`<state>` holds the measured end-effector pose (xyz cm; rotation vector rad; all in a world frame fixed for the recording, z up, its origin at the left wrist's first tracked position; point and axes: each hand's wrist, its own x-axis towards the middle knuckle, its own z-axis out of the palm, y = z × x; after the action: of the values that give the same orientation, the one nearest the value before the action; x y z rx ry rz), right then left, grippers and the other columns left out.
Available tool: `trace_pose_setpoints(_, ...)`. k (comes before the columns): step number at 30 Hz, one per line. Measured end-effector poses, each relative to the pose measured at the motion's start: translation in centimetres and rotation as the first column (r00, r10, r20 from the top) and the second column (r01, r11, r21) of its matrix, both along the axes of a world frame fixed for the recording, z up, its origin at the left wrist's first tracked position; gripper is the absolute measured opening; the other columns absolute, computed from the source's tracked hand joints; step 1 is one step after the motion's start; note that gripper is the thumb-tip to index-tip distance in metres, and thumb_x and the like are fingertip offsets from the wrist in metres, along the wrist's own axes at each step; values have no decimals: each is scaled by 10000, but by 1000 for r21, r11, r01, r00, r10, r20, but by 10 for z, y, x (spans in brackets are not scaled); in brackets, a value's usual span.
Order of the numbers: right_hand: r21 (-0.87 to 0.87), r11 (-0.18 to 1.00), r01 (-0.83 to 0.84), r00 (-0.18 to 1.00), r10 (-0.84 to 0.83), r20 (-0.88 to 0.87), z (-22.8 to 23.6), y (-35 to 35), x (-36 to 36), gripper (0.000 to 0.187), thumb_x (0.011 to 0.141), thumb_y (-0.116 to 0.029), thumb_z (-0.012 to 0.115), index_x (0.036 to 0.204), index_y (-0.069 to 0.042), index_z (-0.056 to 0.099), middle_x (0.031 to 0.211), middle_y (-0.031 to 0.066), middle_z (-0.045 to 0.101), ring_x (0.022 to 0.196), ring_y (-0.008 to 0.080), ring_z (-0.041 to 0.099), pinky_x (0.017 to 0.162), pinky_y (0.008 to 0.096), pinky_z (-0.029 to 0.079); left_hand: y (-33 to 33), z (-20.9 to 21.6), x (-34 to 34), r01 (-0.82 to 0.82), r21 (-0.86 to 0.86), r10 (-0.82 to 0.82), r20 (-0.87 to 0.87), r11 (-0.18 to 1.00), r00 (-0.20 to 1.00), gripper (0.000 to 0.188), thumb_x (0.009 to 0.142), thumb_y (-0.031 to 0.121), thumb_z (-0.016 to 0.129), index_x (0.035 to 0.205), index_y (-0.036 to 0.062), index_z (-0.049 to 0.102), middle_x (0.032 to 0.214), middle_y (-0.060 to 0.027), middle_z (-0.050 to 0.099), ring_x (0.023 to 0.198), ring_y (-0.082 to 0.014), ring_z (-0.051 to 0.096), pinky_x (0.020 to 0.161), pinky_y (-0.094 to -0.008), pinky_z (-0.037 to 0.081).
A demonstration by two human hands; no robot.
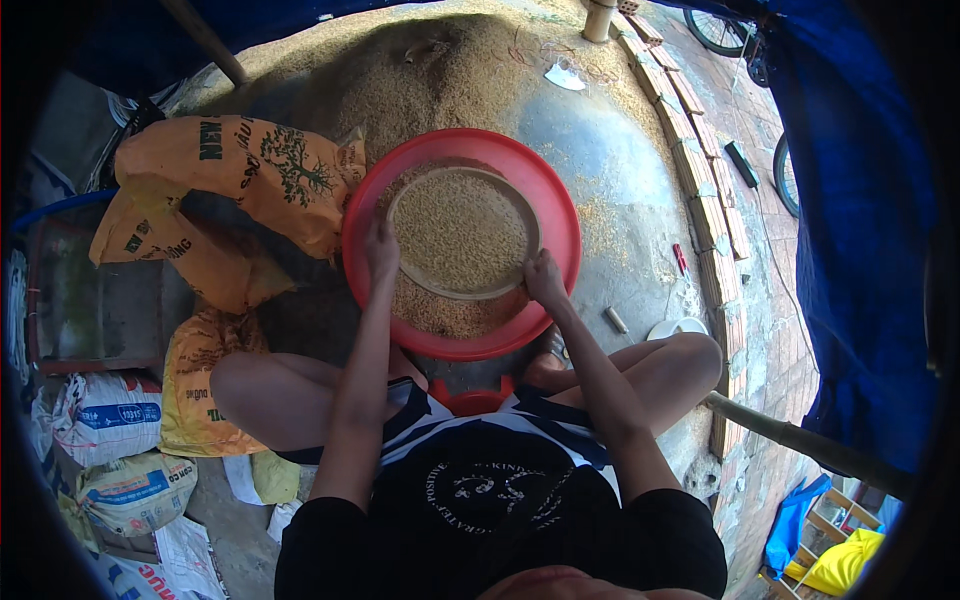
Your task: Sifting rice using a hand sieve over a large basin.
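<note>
Head view: an orange sack (235,175) lies left of the left hand (381,250), which grips the left rim of a round sieve (460,295) of grain (458,222), between both hands over a red basin (563,205), its lower-right rim grasped by the right hand (544,279)

We get bright daylight at right, paling the paving (775,320) — dimmer left, shadow over the grain heap (400,85), the sieve (470,296) slightly soft, the brick row (709,225) bowing toward the black rim.
</note>
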<state>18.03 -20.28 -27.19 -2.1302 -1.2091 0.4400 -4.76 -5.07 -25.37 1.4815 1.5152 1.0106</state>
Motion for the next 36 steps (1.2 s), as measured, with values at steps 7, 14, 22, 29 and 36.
trace_pose_setpoints(7, -399, 907, 138, 879, -297, -373, 14, 6, 24, 238, 765, -153, 391, 885, 44, 446, 614, 133, 535, 424, 178, 510, 380, 283, 413, -19, 0, 27, 181, -23, -183, -156, 983, 971, 315, 836, 238, 327, 902, -39, 463, 820, -181, 522, 782, -299, 510, 685, -361, 370)
trace_pose_setpoints(14, -80, 991, 111, 993, -108, 37, 12, 4, 7, 287, 762, -147, 411, 997, 17, 395, 737, 199, 551, 727, 354, 537, 630, 424, 423, -32, -27, 14, 20, -190, -23, -15, 982, 1000, 301, 848, 212, 307, 921, -43, 448, 827, -192, 517, 781, -301, 511, 672, -364, 377)
trace_pose_setpoints(22, 397, 897, 195, 979, -153, -135, 108, 17, -19, 259, 758, -95, 381, 1005, -16, 372, 820, 218, 521, 746, 384, 512, 636, 436, 404, -13, 67, 28, -15, 416, -81, 212, 909, 974, 270, 847, 165, 294, 965, -32, 436, 843, -187, 512, 778, -276, 513, 680, -347, 379)
trace_pose_setpoints(29, -26, 978, 208, 978, -208, -15, 21, 1, 7, 229, 749, -141, 390, 943, -19, 389, 760, 232, 521, 732, 393, 504, 624, 446, 392, -26, -24, 26, 78, 37, -78, 9, 996, 997, 228, 822, 140, 331, 837, -37, 474, 767, -169, 521, 731, -259, 516, 639, -350, 375)
trace_pose_setpoints(36, 234, 954, 189, 981, -175, -81, 77, 8, -4, 261, 760, -115, 380, 999, -11, 389, 703, 215, 527, 636, 362, 522, 552, 424, 398, -21, 62, 24, 99, 113, -98, -17, 989, 995, 254, 839, 158, 316, 930, -36, 453, 783, -165, 523, 726, -234, 525, 648, -323, 388)
